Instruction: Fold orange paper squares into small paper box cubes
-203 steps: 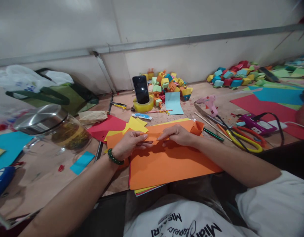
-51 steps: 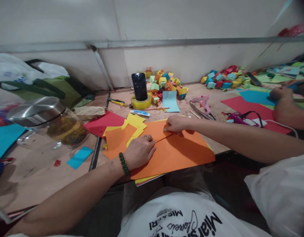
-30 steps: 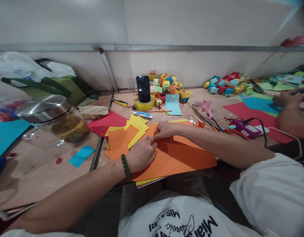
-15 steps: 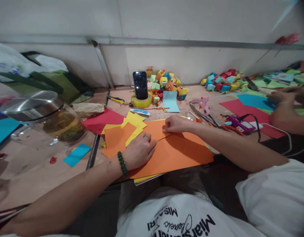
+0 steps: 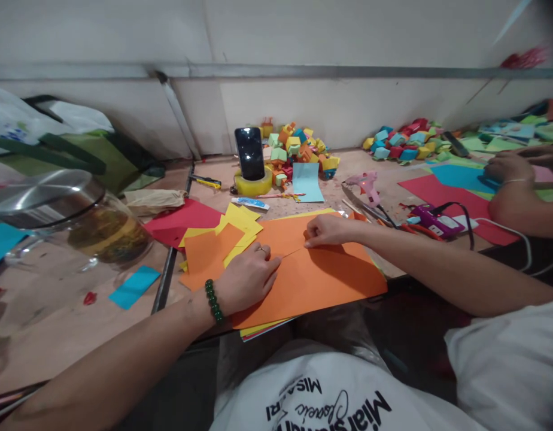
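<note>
Head view: the left hand (image 5: 247,278) lies flat, fingers spread, pinning the large orange paper sheet (image 5: 316,281) to the tabletop (image 5: 56,323) so it cannot slide. The right hand (image 5: 325,230), fingers curled, presses its tips along the sheet's diagonal crease, gripping nothing, apparently sharpening it.

Large orange paper sheet (image 5: 321,281) lies flat on top of a stack of coloured sheets, near the counter's front edge, near corner overhanging it. Far portion is folded over toward the front; the fold's free edge shows as a thin crease line across the middle. Surface is matte, uncut, with no visible tears.
</note>
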A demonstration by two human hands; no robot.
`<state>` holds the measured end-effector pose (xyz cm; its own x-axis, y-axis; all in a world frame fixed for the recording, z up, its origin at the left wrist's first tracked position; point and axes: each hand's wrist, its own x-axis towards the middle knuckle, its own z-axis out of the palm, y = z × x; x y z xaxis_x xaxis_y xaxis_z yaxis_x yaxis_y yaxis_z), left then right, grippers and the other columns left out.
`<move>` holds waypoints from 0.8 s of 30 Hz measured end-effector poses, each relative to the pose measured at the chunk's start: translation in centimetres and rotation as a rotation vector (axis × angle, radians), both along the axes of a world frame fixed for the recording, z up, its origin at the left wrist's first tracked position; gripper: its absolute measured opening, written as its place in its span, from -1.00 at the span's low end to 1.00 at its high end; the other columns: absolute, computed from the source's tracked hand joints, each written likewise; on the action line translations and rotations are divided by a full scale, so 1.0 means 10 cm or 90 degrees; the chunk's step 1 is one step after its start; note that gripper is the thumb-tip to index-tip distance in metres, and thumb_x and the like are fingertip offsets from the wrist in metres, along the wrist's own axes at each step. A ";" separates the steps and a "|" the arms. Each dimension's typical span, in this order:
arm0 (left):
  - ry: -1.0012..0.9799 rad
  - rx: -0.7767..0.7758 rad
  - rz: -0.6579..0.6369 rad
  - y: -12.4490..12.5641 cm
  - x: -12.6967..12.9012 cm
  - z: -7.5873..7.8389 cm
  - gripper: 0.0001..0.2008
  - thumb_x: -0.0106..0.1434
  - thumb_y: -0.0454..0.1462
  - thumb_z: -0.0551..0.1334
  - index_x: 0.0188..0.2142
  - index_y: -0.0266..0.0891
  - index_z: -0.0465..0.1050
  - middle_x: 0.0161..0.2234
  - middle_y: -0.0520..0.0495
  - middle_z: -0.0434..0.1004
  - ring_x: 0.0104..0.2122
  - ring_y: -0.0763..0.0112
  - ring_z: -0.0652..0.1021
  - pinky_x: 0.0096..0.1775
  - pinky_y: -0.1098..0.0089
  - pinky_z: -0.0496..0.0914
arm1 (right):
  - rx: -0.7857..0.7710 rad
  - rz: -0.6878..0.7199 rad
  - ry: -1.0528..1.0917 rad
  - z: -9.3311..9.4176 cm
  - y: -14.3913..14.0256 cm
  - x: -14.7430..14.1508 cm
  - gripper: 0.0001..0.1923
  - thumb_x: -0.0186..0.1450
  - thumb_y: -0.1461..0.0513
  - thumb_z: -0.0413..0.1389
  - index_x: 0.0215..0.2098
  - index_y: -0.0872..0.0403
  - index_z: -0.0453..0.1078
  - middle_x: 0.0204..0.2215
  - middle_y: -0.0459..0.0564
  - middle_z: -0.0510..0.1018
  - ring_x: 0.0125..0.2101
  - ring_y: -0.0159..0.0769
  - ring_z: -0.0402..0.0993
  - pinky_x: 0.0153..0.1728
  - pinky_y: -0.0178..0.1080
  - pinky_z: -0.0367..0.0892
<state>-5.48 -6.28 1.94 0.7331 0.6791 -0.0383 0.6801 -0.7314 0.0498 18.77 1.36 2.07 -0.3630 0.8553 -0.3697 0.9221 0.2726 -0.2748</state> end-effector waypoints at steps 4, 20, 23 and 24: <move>-0.009 0.002 0.008 -0.01 -0.01 -0.01 -0.73 0.34 -0.29 0.03 -0.16 -0.25 0.50 -0.27 -0.21 0.41 -0.22 0.17 0.42 -0.18 0.21 0.39 | 0.067 -0.018 0.057 0.24 -0.10 -0.24 -0.79 0.11 0.12 0.24 -0.57 0.07 0.41 -0.56 -0.03 0.50 -0.49 -0.31 0.38 -0.49 -0.31 0.13; -0.028 -0.015 0.012 0.02 -0.03 -0.02 -0.72 0.35 -0.26 0.04 -0.15 -0.22 0.53 -0.17 -0.24 0.41 -0.13 0.11 0.40 -0.08 0.14 0.37 | -0.196 0.022 0.186 -0.16 0.24 -0.60 -0.74 0.14 0.10 0.20 -0.53 0.12 0.34 -0.68 -0.11 0.48 -0.69 -0.42 0.39 -0.66 -0.40 0.24; -0.014 -0.030 0.008 0.02 -0.03 -0.02 -0.70 0.36 -0.26 0.03 -0.11 -0.23 0.52 -0.22 -0.22 0.42 -0.17 0.14 0.43 -0.12 0.18 0.38 | -0.193 0.002 0.203 -0.19 0.28 -0.34 -0.74 0.15 0.11 0.20 -0.53 0.11 0.33 -0.71 -0.13 0.45 -0.71 -0.42 0.38 -0.66 -0.39 0.23; -0.012 -0.031 0.008 0.03 -0.03 -0.02 -0.71 0.35 -0.27 0.03 -0.11 -0.23 0.52 -0.23 -0.22 0.42 -0.18 0.16 0.43 -0.14 0.20 0.38 | -0.191 -0.014 0.206 -0.18 0.27 -0.26 -0.74 0.16 0.11 0.19 -0.54 0.10 0.31 -0.72 -0.14 0.43 -0.71 -0.43 0.36 -0.65 -0.39 0.22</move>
